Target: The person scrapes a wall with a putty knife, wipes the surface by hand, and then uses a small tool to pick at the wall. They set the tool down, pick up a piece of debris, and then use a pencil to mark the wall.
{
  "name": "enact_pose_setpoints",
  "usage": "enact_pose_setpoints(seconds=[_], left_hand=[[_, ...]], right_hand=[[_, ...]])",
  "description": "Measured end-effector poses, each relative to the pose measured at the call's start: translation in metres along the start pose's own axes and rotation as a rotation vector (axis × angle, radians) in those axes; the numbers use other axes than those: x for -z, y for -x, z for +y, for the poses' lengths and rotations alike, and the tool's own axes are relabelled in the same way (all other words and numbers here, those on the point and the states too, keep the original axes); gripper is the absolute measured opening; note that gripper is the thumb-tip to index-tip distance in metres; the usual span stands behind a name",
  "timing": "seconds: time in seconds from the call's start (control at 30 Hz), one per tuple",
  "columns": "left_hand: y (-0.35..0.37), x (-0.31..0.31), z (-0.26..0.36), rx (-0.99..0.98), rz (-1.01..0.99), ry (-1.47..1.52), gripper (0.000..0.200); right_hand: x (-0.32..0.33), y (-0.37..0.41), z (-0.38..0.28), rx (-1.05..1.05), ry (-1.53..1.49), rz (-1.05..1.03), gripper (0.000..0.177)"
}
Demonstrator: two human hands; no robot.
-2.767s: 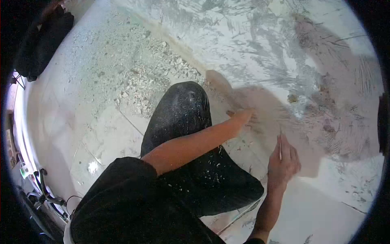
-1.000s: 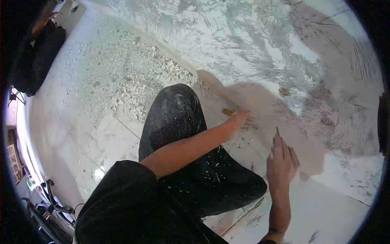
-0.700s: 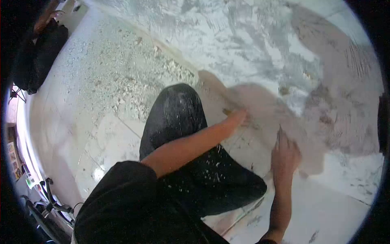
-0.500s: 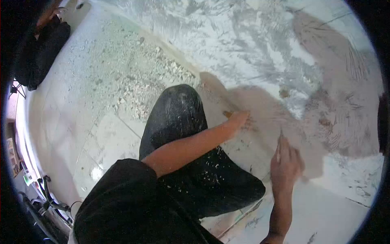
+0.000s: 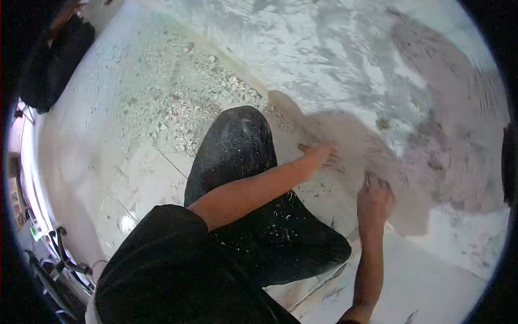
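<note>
My left hand (image 5: 322, 153) reaches across my knee and rests against the base of the pale, patchy wall surface (image 5: 345, 59). Its fingers are stretched out and partly blurred, and I see nothing held in it. Lower right, my right hand (image 5: 376, 201) is closed with its knuckles up, against the shaded part of the same surface. A thin, blade-like tool (image 5: 368, 179) shows only slightly at its fingertips; the hand hides the rest. White flecks cover the dark trousers (image 5: 237, 140) between my arms.
Pale flakes and crumbs (image 5: 183, 119) are scattered over the tiled floor (image 5: 140, 178) left of my knee. Another person's dark-clothed leg (image 5: 59, 65) is at upper left. Black tubing or frame parts (image 5: 67, 254) stand at lower left. My shadow falls across the wall.
My right hand has shifted slightly up and left, and its fingers look more curled, with less of the thin tool showing. My left hand has stayed nearly in place.
</note>
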State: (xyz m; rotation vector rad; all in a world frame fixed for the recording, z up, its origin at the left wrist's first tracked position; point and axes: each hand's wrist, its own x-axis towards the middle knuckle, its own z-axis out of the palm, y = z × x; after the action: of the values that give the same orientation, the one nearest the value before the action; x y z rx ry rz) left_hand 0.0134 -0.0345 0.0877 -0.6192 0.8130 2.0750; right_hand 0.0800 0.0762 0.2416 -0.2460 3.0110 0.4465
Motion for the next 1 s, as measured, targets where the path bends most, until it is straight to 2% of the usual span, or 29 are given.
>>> enact_pose_setpoints(seconds=[0.07,0.1,0.13,0.2,0.23,0.3,0.33,0.37,0.4,0.47,0.5,0.53,0.6,0.63,0.67,0.73,0.77,0.8,0.87,0.9,0.93,1.0], left_hand=[[-0.012,0.004,0.002,-0.032,-0.055,0.051,0.043],[-0.01,0.003,0.002,-0.033,-0.053,0.051,0.043],[-0.008,0.002,0.002,-0.058,-0.045,0.049,0.043],[-0.004,0.005,-0.004,-0.068,-0.03,0.035,0.043],[-0.002,0.005,-0.005,-0.061,-0.008,0.047,0.043],[-0.011,0.007,0.001,-0.089,0.009,0.055,0.044],[-0.018,0.01,-0.007,-0.07,-0.052,0.074,0.044],[-0.027,0.016,-0.006,-0.078,-0.108,0.088,0.044],[-0.021,0.018,-0.009,-0.06,-0.102,0.087,0.044],[-0.009,0.004,0.003,-0.038,-0.032,0.076,0.042],[-0.009,-0.003,0.02,-0.079,-0.049,0.068,0.042],[-0.006,0.0,0.019,-0.077,-0.034,0.059,0.041],[0.0,0.007,0.009,-0.043,-0.003,0.076,0.04],[-0.006,0.01,0.005,-0.038,-0.009,0.08,0.041],[-0.012,0.01,0.002,-0.032,-0.029,0.077,0.042],[-0.047,0.018,-0.011,-0.026,-0.104,0.109,0.042],[-0.06,0.028,-0.009,-0.007,-0.145,0.179,0.041],[-0.045,0.029,-0.008,0.008,-0.117,0.204,0.041],[-0.007,0.006,0.008,-0.052,-0.025,0.006,0.042],[-0.004,0.006,0.011,-0.054,-0.046,-0.038,0.042],[0.0,0.007,0.007,-0.041,-0.026,-0.004,0.043],[-0.007,0.014,0.019,-0.061,-0.001,0.024,0.045]], right_hand=[[-0.019,-0.013,0.007,0.149,0.093,0.003,0.049],[-0.008,-0.002,-0.002,0.194,-0.082,0.117,0.047],[-0.005,-0.007,-0.001,0.204,-0.082,0.108,0.047],[-0.006,-0.013,0.001,0.024,-0.066,0.255,0.03],[-0.006,-0.013,0.004,0.04,-0.052,0.246,0.028],[0.003,-0.003,-0.011,0.102,-0.091,0.34,0.026],[0.011,0.009,-0.014,0.167,-0.13,0.39,0.024],[0.018,0.015,-0.011,0.179,-0.121,0.417,0.037],[0.008,0.01,-0.006,0.17,-0.126,0.401,0.037],[-0.017,-0.013,0.013,0.011,0.041,0.052,0.038],[-0.015,-0.008,0.003,0.118,0.177,0.164,0.034],[-0.01,-0.005,-0.005,0.126,0.171,0.171,0.034],[0.01,0.002,-0.013,0.035,-0.197,0.287,0.026],[-0.001,-0.016,-0.005,-0.005,-0.081,0.151,0.029],[-0.015,-0.005,-0.007,-0.029,-0.079,0.152,0.029],[-0.041,0.005,-0.014,0.076,0.161,-0.093,0.03],[-0.018,0.011,-0.025,0.257,-0.091,0.345,0.022],[-0.026,0.007,-0.021,0.276,-0.109,0.314,0.022],[-0.053,-0.015,0.004,-0.054,-0.083,-0.174,0.015],[-0.068,-0.028,0.009,-0.225,-0.077,-0.352,0.014],[-0.091,-0.012,0.007,-0.263,-0.095,-0.326,0.014],[-0.124,0.019,-0.006,0.083,-0.077,-0.176,0.014]])
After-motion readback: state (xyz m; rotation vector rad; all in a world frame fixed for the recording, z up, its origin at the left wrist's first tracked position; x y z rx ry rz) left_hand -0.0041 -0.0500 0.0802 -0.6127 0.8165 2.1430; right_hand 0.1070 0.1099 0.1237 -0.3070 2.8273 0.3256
